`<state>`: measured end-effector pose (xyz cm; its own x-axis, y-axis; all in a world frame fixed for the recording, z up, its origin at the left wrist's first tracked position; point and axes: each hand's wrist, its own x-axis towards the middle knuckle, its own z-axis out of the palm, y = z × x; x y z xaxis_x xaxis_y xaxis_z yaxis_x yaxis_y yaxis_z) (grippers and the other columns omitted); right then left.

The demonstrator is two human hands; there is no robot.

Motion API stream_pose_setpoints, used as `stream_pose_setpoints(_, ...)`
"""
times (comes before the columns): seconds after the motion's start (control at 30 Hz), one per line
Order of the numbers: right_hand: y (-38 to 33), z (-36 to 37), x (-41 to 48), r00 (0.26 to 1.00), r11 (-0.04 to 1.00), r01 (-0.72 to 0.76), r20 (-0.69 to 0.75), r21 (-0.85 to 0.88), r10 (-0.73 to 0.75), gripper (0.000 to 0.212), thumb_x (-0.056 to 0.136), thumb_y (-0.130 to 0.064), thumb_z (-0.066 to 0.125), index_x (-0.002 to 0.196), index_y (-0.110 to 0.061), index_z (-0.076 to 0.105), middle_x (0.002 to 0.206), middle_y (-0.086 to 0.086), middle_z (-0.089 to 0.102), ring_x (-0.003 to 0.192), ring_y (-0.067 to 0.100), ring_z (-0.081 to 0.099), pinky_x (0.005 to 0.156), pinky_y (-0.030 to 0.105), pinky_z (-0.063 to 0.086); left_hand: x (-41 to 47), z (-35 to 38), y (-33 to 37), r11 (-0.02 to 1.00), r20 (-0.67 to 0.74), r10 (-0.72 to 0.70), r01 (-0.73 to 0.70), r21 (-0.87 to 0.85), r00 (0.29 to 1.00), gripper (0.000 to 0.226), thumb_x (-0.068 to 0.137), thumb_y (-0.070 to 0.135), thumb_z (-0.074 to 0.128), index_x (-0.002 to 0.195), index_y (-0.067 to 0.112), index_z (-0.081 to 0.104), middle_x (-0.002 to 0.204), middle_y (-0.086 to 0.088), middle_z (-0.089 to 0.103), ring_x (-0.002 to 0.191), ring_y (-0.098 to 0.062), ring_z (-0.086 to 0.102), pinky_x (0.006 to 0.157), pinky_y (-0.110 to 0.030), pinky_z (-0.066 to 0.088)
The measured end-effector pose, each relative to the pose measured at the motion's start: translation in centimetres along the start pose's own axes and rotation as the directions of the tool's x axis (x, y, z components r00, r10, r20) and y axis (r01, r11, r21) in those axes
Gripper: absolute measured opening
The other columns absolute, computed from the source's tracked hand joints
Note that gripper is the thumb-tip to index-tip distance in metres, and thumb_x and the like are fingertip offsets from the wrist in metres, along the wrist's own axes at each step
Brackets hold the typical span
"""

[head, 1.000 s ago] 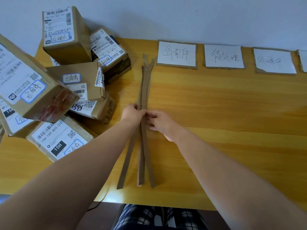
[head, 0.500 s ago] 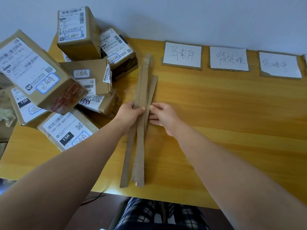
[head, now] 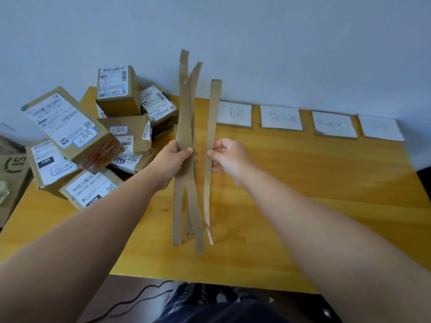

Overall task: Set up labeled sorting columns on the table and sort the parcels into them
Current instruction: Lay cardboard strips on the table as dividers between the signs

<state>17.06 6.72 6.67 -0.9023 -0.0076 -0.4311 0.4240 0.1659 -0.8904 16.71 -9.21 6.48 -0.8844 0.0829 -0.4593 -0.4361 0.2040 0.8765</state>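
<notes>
We judge the task to be in its setting-up stage. Four white handwritten label cards on brown cardboard backing (head: 281,117) lie in a row along the far edge of the yellow wooden table (head: 326,194), just beside one another, so the headings look placed; their writing is too blurred to read. No dividers lie on the table below them, so the columns are not yet marked out. None of the brown cardboard parcels with white shipping labels (head: 93,141) has been sorted: they sit heaped at the table's far left corner, apart from the space below the cards. Our left hand (head: 173,157) is curled round a bundle of long, thin brown cardboard strips (head: 185,108), thumb across the front, holding them near upright over the middle of the table. Whether their lower ends touch the surface we cannot tell. Our right hand (head: 229,155) pinches a single brown cardboard strip (head: 214,108) between thumb and curled fingers, just beside the bundle and apart from it. We take it that this strip is meant to be laid as a divider between cards, with the other strips and then the parcels to follow.
</notes>
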Motion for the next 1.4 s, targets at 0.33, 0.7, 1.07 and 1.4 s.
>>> stream_pose_setpoints(0.33,1.2,-1.7,-0.5,0.995,0.993,-0.004,-0.099,-0.117,-0.007,0.006,0.092,-0.009,0.059,0.097,-0.012,0.056,0.101,0.009,0.058,0.094,0.025,0.06,0.06,0.027,0.055,-1.4,-0.5,-0.4,0.999,-0.164,0.032,-0.034,-0.013,0.986,0.013,0.101,0.013,0.04,0.113,0.016,0.04,0.098,-0.01,0.065,0.081,-0.02,0.065,0.075,-0.038,0.056)
stream_pose_setpoints(0.7,5.3,4.5,5.9,0.971,0.964,-0.176,-0.193,-0.197,0.138,0.007,0.094,-0.011,0.055,0.09,-0.017,0.056,0.109,0.012,0.065,0.103,0.033,0.062,0.093,0.048,0.051,1.8,-6.3,-2.0,0.995,-0.116,-0.046,0.055,0.079,0.992,0.008,0.102,0.018,0.04,0.104,0.017,0.048,0.093,-0.008,0.061,0.077,-0.018,0.063,0.064,-0.032,0.056)
stream_pose_setpoints(1.07,6.7,6.2,10.7,0.936,0.94,-0.264,-0.293,-0.216,0.195,0.008,0.091,-0.013,0.06,0.084,-0.016,0.057,0.09,0.005,0.06,0.081,0.023,0.056,0.078,0.037,0.05,6.0,-7.4,-1.3,0.999,-0.047,0.03,-0.029,0.034,0.998,0.01,0.098,0.017,0.051,0.103,0.023,0.057,0.093,-0.004,0.069,0.07,-0.006,0.068,0.057,-0.023,0.057)
stream_pose_setpoints(1.4,6.8,6.6,11.4,0.907,0.916,-0.335,-0.337,-0.221,0.251,0.028,0.09,-0.01,0.061,0.067,-0.021,0.051,0.087,0.008,0.061,0.092,0.032,0.064,0.087,0.046,0.054,7.3,-7.0,-1.4,1.0,0.017,0.003,-0.003,-0.022,1.0,0.012,0.098,0.014,0.051,0.104,0.022,0.059,0.088,-0.003,0.069,0.078,-0.014,0.069,0.069,-0.034,0.059)
